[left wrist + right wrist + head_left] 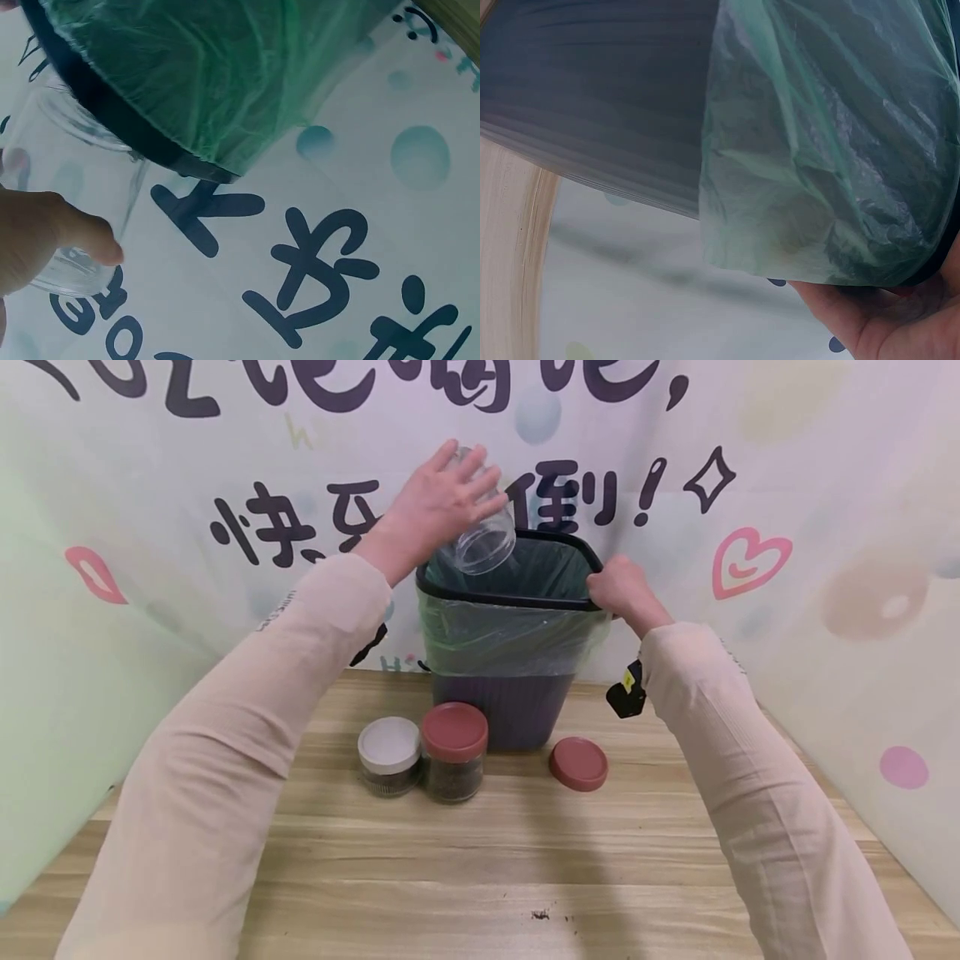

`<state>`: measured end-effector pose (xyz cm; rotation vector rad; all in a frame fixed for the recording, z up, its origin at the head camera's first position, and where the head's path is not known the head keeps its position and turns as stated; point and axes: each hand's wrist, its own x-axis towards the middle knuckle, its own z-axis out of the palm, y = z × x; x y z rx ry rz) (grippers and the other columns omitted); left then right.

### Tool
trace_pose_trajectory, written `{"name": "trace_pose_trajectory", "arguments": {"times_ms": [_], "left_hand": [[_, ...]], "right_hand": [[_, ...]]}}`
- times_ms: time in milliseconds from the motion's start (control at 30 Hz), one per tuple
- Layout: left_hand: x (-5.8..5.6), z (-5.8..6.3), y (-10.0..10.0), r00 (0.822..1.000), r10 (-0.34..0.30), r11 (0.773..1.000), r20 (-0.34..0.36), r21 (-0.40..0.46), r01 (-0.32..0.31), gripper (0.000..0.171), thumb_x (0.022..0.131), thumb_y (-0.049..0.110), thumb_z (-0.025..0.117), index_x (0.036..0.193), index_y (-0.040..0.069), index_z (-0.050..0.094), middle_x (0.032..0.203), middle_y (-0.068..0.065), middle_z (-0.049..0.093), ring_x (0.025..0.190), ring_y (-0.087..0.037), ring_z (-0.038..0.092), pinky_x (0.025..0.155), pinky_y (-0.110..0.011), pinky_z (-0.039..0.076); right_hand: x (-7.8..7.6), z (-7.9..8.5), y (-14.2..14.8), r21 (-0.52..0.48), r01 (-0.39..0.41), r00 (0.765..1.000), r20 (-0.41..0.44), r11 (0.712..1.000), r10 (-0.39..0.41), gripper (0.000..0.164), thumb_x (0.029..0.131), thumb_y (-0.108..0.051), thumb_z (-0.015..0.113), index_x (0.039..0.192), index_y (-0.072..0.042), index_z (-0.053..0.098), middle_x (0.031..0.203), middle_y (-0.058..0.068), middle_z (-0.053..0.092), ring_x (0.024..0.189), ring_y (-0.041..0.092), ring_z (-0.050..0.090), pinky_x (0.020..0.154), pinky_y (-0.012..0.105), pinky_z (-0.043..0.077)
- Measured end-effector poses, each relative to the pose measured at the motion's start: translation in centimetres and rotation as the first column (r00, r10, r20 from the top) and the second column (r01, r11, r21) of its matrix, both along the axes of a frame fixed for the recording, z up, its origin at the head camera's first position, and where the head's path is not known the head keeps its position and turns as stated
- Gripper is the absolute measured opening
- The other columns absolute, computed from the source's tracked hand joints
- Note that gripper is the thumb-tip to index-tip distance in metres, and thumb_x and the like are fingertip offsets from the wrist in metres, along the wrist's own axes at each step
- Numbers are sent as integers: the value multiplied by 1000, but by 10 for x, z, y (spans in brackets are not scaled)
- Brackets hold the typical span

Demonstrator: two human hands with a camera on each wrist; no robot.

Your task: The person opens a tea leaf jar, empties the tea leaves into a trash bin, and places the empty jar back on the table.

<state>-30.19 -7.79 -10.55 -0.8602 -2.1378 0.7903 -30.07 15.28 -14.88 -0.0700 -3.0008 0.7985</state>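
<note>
My left hand [450, 497] grips a clear glass jar [486, 545], tipped with its mouth down over the bin's opening. In the left wrist view, the thumb lies along the side of the jar [82, 165], and the glass looks see-through with no contents visible. My right hand [621, 587] grips the black rim at the right of the dark trash bin [502, 702]. A green plastic bag [817, 150] lines the bin and folds over its outside. The right fingertips are partly hidden under the rim.
Before the bin stand a white-lidded jar [390, 756] and a red-lidded jar [454, 752], both with dark contents. A loose red lid [579, 764] lies to their right. Dark crumbs [540, 914] are scattered near the wooden table's [420, 868] front. A printed cloth [787, 468] hangs behind.
</note>
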Motion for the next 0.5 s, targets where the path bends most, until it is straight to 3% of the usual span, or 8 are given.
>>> {"name": "trace_pose_trajectory", "arguments": {"times_ms": [133, 200, 333, 500], "left_hand": [[-2, -4, 6, 997, -13, 979, -72, -205, -2, 62, 81, -12, 51, 134, 16, 36, 137, -13, 34, 127, -31, 26, 101, -48, 25], [-2, -5, 8, 996, -23, 963, -85, -268, 0, 63, 80, -11, 52, 135, 16, 35, 137, -12, 34, 128, -31, 25, 101, -48, 26], [-1, -6, 11, 995, -54, 946, -89, -323, 22, 65, 78, -12, 54, 134, 16, 36, 137, -12, 33, 128, -30, 25, 101, -48, 26], [-1, -6, 12, 996, -57, 943, -76, -333, 29, 65, 78, -12, 55, 135, 15, 35, 137, -14, 33, 128, -32, 25, 103, -46, 24]], "right_hand": [[1, 1, 0, -5, 5, 1000, -2, 1000, -5, 17, 91, -13, 30, 77, -4, 36, 78, 11, 38, 67, 22, 50, 59, 27, 44], [0, 0, 0, 2, 4, 1000, -10, 1000, -4, 18, 90, -13, 31, 75, -4, 37, 77, 10, 39, 63, 21, 50, 57, 27, 44], [-1, 0, 1, 10, 1, 1000, -26, 1000, 0, 21, 90, -12, 32, 71, -5, 37, 74, 9, 39, 59, 19, 50, 55, 26, 44], [0, -1, 1, 1, 3, 1000, -22, 1000, -3, 20, 90, -12, 32, 72, -5, 36, 75, 9, 38, 61, 20, 50, 56, 26, 44]]}}
